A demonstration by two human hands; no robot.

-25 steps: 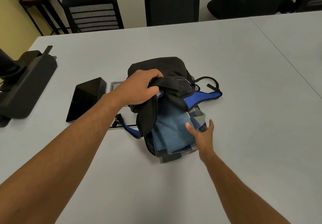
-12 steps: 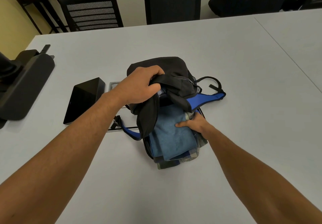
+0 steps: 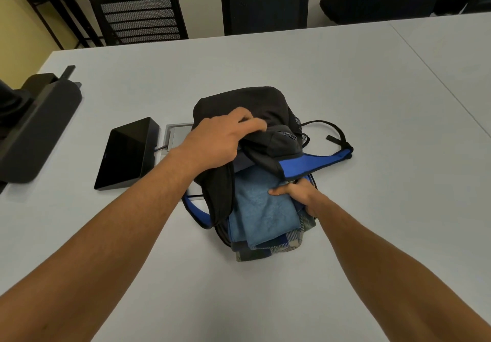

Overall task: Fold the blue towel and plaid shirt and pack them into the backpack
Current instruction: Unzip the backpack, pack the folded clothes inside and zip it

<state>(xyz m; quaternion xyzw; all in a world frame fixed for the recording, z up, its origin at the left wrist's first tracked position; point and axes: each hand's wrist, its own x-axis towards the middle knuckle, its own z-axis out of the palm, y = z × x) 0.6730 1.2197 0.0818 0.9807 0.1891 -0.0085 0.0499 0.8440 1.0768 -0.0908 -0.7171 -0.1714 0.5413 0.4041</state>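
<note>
A black backpack (image 3: 255, 102) with blue straps lies on the grey table, its mouth facing me. My left hand (image 3: 218, 137) grips the bag's upper flap and holds it up. The folded blue towel (image 3: 263, 208) lies on top of the folded plaid shirt (image 3: 268, 250); both stick partly out of the opening. My right hand (image 3: 300, 192) grips the right side of the stack, thumb on the towel, fingers hidden underneath at the bag's mouth.
A black wedge-shaped device (image 3: 127, 153) sits left of the bag beside a grey floor-box plate (image 3: 178, 134). A large dark stand (image 3: 34, 126) occupies the far left. Chairs (image 3: 140, 14) line the table's far edge. A table seam (image 3: 438, 76) runs at right.
My right hand went from hovering open beside the stack to gripping its right side and has pushed it slightly deeper into the bag. The left hand kept holding the flap.
</note>
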